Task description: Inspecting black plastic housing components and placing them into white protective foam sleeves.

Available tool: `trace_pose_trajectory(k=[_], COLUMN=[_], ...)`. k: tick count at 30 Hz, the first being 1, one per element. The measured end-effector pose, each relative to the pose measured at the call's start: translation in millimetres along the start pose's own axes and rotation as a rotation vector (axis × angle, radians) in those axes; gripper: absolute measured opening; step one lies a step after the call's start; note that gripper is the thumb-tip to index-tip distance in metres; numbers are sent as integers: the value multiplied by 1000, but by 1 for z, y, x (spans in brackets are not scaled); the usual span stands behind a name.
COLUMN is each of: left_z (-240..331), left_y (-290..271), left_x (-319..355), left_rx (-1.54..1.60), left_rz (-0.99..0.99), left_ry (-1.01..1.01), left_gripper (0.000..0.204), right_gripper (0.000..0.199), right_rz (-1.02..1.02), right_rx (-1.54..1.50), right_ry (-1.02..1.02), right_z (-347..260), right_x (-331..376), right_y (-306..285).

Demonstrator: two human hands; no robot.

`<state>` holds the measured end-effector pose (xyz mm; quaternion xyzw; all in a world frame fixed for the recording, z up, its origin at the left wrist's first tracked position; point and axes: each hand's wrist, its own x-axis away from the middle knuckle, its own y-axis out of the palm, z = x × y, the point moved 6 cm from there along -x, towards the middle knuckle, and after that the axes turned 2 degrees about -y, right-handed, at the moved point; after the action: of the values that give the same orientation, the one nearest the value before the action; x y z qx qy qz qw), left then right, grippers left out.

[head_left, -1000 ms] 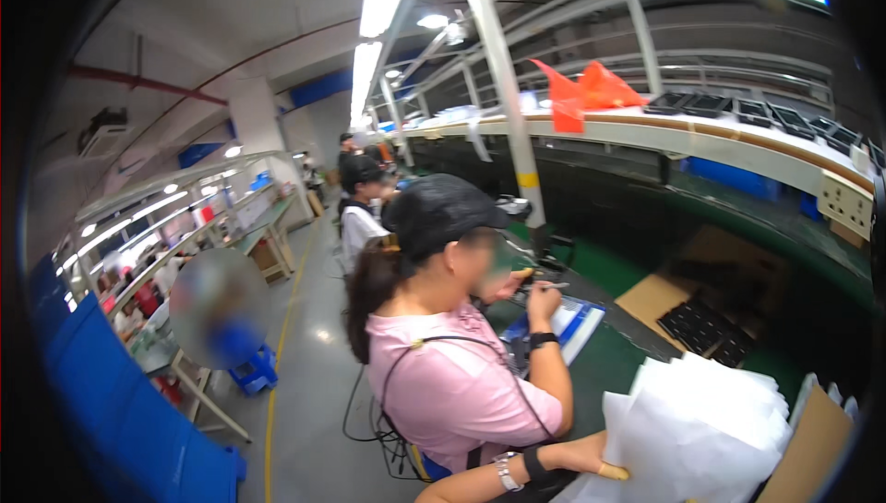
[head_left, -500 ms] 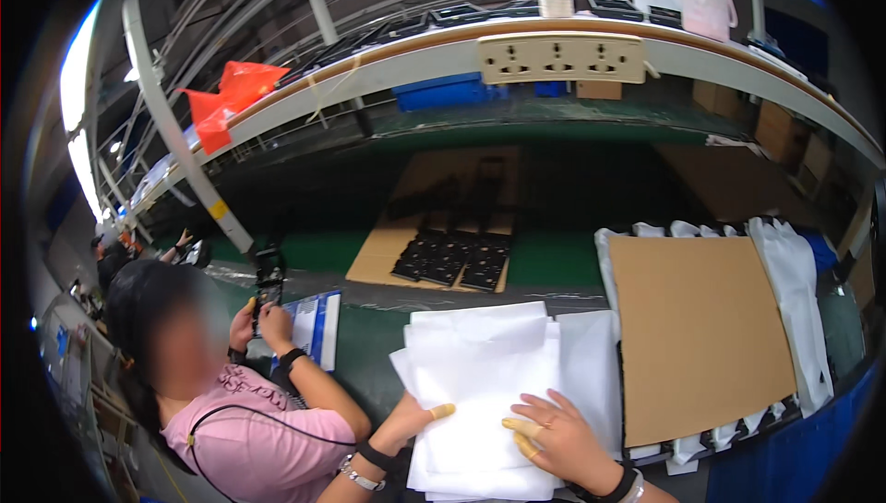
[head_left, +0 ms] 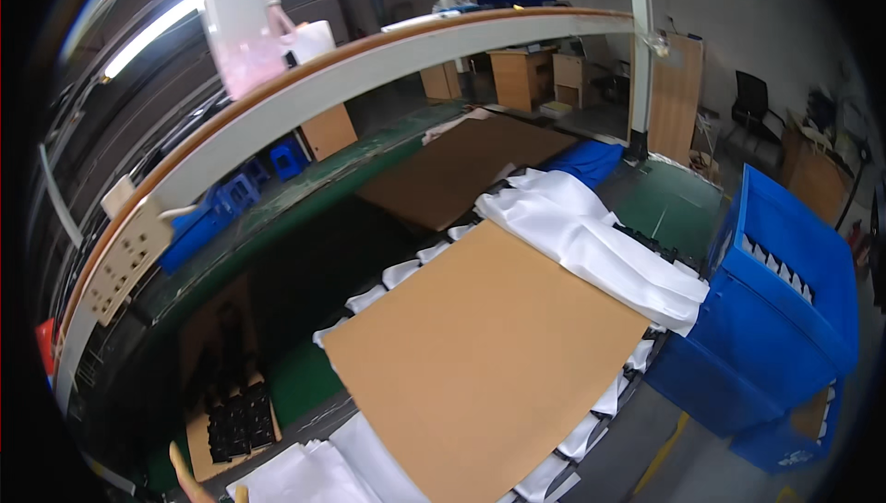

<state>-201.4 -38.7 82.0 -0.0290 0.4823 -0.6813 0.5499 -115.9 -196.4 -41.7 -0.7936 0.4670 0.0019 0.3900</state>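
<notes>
Only part of my left hand (head_left: 189,477) shows at the lower left edge, with two finger ends, at least one covered in yellow. They are apart and stretched out, beside the left edge of a stack of white sheets (head_left: 300,475). The rest of that hand lies outside the picture. My right hand is not in view. To the right of the stack, a large brown cardboard sheet (head_left: 489,346) lies flat. White wrapping pieces stick out along its sides, and a broad white sheet (head_left: 591,235) covers its far right edge.
Black parts (head_left: 242,422) lie on cardboard at the lower left. A blue bin (head_left: 784,318) with white-edged contents stands at the right. Above the bench runs a shelf rail (head_left: 369,60) bearing a power strip (head_left: 125,258) and a pink-bottomed bottle (head_left: 242,32).
The view has swung to the right, bringing in the blue bin. The white stack now sits at the lower left. My right hand and the co-worker have left the picture.
</notes>
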Motion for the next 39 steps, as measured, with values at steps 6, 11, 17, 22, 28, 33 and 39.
trace_pose_trajectory(k=[6,11,17,22,28,33,39], left_z=[202,252,264,232,174,135,129], left_y=[177,366,376,307,253,187,41], left_x=[-118,-154,-143,-103,-61,-46,6], left_rx=[-212,-241,-220,-282,-166,-203,511], left_rz=[-495,-535,-657,-923,-704,-586,-393], left_ry=[445,678,777,549,333,71,-359], left_gripper=[52,55,39,62,88,90,90], right_gripper=[49,48,47,46,47,46,53], right_rz=[257,302,340,276,67,-71,128], right_rx=[-12,44,57,-8,-91,-4,-722], right_ry=[-116,24,211,212,0,117,138], right_z=[1,14,30,32,13,9,11], right_x=[-6,-9,1,1,2,-4,-9], right_y=[-8,-12,-19,-12,15,14,27])
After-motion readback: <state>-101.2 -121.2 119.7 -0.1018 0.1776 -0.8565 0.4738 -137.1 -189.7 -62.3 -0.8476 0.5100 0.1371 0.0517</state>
